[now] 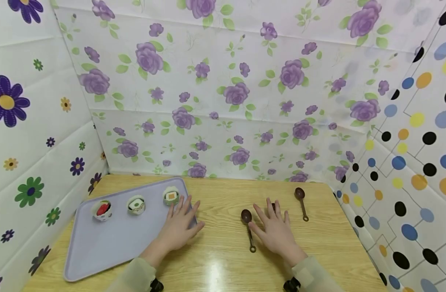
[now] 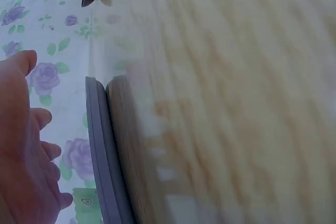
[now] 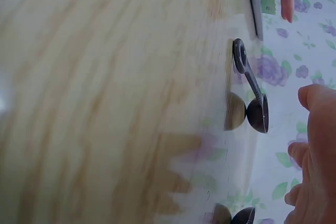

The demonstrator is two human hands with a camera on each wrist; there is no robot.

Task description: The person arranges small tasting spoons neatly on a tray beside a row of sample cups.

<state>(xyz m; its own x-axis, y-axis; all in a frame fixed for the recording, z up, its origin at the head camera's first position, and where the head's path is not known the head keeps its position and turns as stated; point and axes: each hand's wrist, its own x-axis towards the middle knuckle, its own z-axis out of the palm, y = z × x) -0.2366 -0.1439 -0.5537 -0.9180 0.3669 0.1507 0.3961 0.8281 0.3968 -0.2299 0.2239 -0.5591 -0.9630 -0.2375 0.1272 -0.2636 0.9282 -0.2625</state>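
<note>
My left hand (image 1: 176,230) hovers with spread fingers over the right edge of a lilac tray (image 1: 117,247). Just beyond its fingertips stands a small cup with an orange square (image 1: 171,196); the tray also bears a white and green cup (image 1: 136,206) and a cup with red inside (image 1: 102,211). My right hand (image 1: 276,233), fingers splayed and nothing held, is over the table among dark brown long-handled spoons. One spoon (image 1: 246,217) lies to its left, its bowl toward the back. Another spoon (image 1: 273,207) is mostly hidden beneath the fingers. A third spoon (image 1: 300,194) lies farther right.
The wooden table (image 1: 219,227) has a glossy top. A rose-patterned cloth (image 1: 215,138) hangs along its back edge, with a flowered cloth (image 1: 36,162) on the left and a dotted cloth (image 1: 409,182) on the right.
</note>
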